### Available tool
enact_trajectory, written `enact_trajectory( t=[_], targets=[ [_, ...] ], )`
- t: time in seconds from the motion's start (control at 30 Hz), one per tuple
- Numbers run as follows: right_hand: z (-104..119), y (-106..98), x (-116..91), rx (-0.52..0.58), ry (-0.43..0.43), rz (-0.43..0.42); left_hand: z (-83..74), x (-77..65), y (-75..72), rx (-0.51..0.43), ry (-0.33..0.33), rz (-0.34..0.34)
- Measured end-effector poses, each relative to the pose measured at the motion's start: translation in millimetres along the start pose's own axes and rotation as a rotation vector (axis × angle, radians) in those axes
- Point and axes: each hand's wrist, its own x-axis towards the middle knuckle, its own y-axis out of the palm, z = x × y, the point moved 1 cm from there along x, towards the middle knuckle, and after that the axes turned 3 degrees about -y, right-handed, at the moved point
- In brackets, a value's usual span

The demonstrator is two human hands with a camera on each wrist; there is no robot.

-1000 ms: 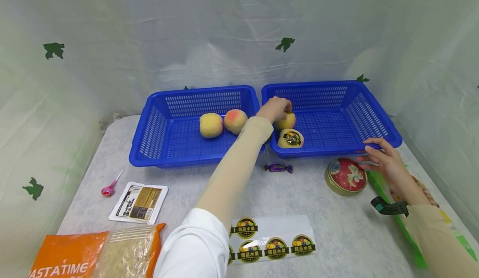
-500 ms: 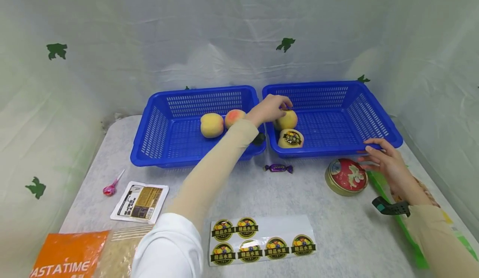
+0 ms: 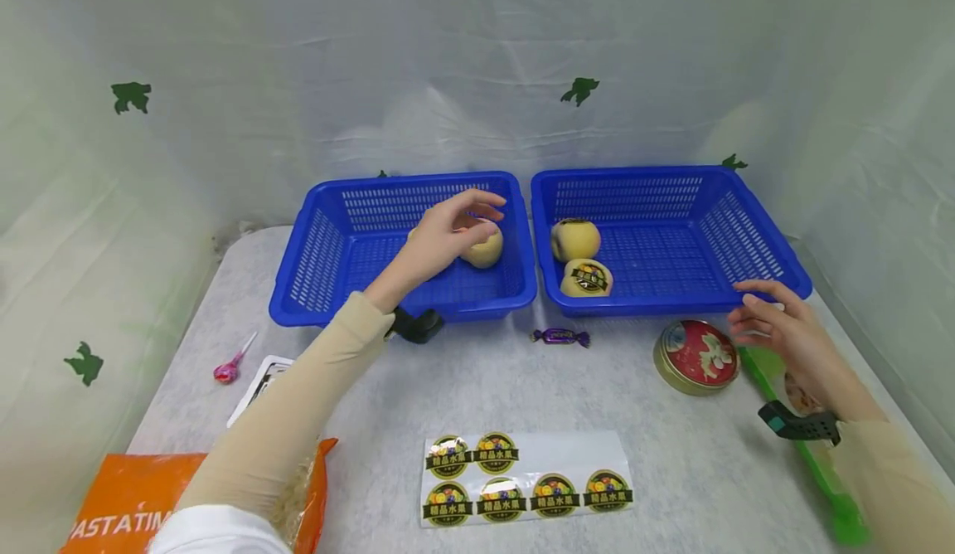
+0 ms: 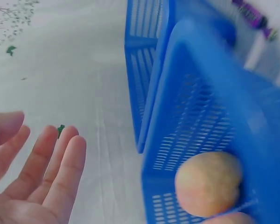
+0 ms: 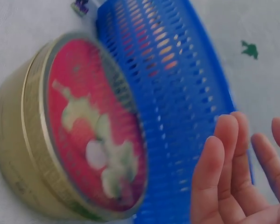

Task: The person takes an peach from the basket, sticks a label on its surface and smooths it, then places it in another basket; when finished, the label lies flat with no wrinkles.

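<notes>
My left hand (image 3: 440, 237) is over the left blue plastic basket (image 3: 496, 307), fingers loosely bent, holding nothing. Partly behind it sits a yellow-and-pink peach (image 3: 487, 249); a second peach there is almost fully hidden. In the left wrist view the fingers are spread apart, away from a peach (image 4: 207, 184). Two peaches lie at the left end of the right blue basket (image 3: 675, 303): the front peach (image 3: 586, 279) bears a round black-and-gold sticker, and the rear peach (image 3: 576, 241) has a sticker on top. My right hand (image 3: 794, 338) hovers by that basket's front right rim, fingers relaxed, holding nothing.
A round tin (image 3: 695, 357) with a red lid stands left of my right hand. On the table are a sticker sheet (image 3: 548, 452), a purple wrapped candy (image 3: 561, 337), a lollipop (image 3: 227, 371), an orange pasta bag (image 3: 134, 500), a white packet (image 3: 259, 384) and a green package (image 3: 761, 371).
My left hand has left the stickered rear peach in the right basket and moved left over the left basket. The right hand has stayed by the rim. The head view has shifted slightly.
</notes>
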Motion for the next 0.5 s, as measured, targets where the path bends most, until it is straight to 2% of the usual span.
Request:
enact_trajectory(
  t=[0.13, 0.27, 0.4, 0.5],
  targets=[
    [10.6, 6.5, 0.3, -0.027, -0.004, 0.037, 5.3, -40.1, -5.0, -0.189, -0.023, -0.004],
    [26.8, 24.4, 6.0, -0.1, -0.05, 0.091, 11.4, -76.5, -2.0, -0.354, -0.079, -0.002],
    [42.8, 51.2, 19.3, -0.15, -0.112, 0.155, 22.8, -108.3, 3.5, -0.433, -0.155, -0.019],
    [51.5, 72.5, 34.2, -0.197, -0.141, 0.192, 33.3, -127.0, 6.7, -0.448, -0.21, -0.038]
  ],
)
